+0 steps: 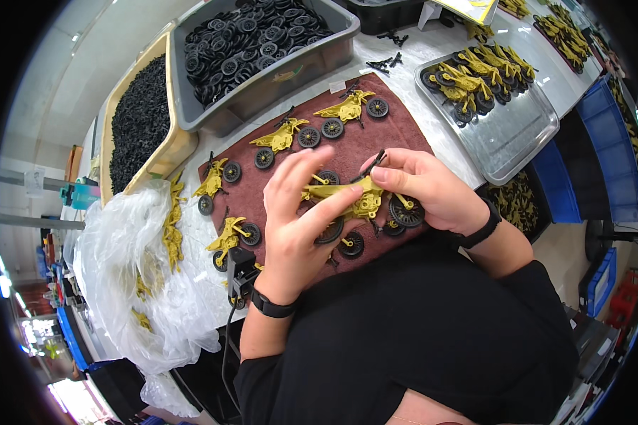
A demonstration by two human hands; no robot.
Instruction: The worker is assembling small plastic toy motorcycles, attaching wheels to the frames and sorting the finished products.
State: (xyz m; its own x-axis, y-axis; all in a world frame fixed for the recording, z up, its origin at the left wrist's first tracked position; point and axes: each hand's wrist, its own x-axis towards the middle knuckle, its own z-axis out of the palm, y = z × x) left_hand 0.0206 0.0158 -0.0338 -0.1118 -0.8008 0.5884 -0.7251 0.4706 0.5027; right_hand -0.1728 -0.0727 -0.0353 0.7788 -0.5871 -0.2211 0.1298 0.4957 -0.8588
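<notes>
Both hands hold a yellow toy motorcycle [366, 204] with black wheels, above a maroon cloth [403, 126]. My left hand [294, 223] grips its left end, index finger stretched along the body and other fingers partly raised. At the front, my right hand [425, 185] pinches a black handlebar [368, 167] between thumb and finger, close against the yellow body. Around them on the cloth lie more toy motorcycles: one at the back [344, 108], one beside it [279, 134], and two at the left [211, 180] [227, 237]. Others lie partly hidden beneath my hands.
A grey bin of black wheels [283, 74] stands at the back, beside a cream bin of small black parts [183, 145]. Clear plastic bags [142, 262] with yellow parts lie left. A metal tray [521, 134] of toy motorcycles sits right. Loose black handlebars [385, 65] lie behind the cloth.
</notes>
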